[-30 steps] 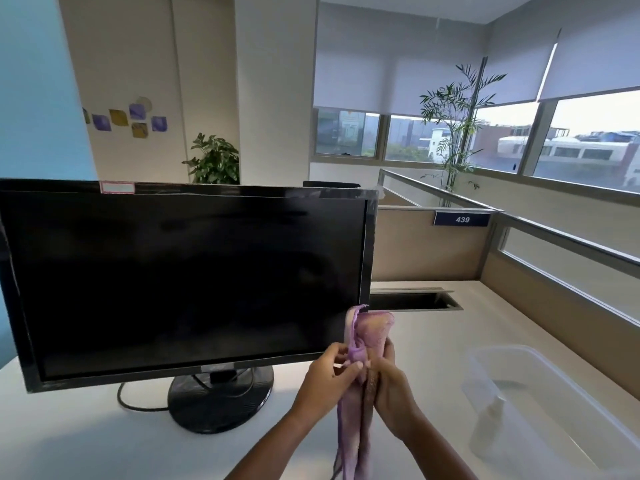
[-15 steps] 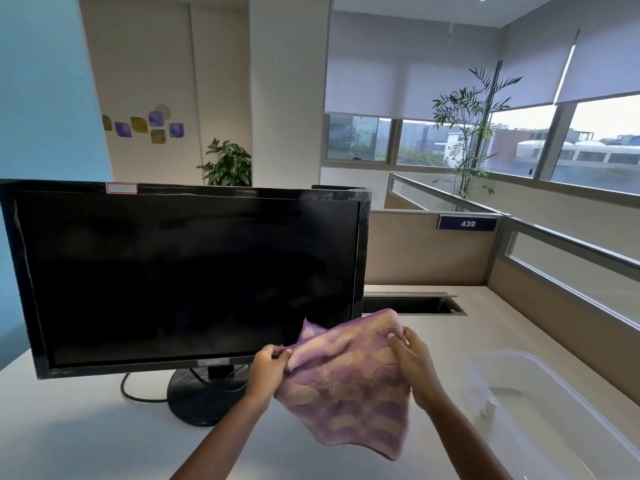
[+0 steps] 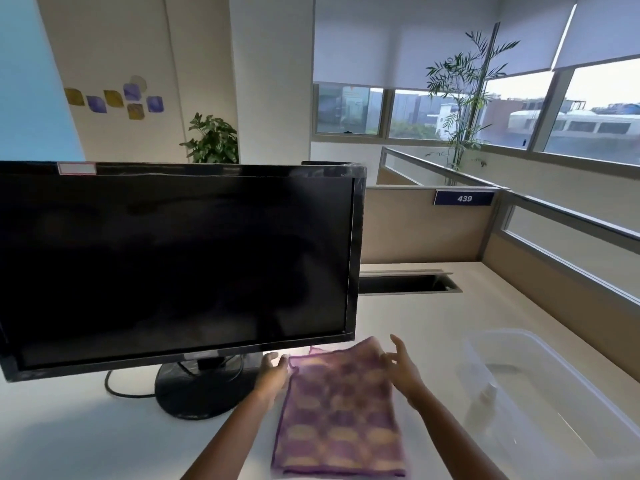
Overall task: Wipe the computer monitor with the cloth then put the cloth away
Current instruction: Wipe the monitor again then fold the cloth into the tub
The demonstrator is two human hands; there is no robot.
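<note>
The black computer monitor (image 3: 180, 261) stands on the white desk at the left, its screen dark. Just below its lower right corner, a purple and tan patterned cloth (image 3: 337, 410) is spread out flat over the desk. My left hand (image 3: 273, 372) grips the cloth's top left corner. My right hand (image 3: 401, 368) holds the top right corner with its fingers loosely spread. The cloth's lower edge is blurred.
A clear plastic bin (image 3: 554, 403) with a small spray bottle (image 3: 485, 400) inside sits on the desk to the right. The monitor's round base (image 3: 201, 393) and cable (image 3: 121, 393) lie left of the cloth. Behind is a cable slot (image 3: 405, 282) and cubicle partitions (image 3: 422, 226).
The cloth went from bunched upright between both hands to unfolded and spread wide. Both hands moved apart and lowered it toward the desk.
</note>
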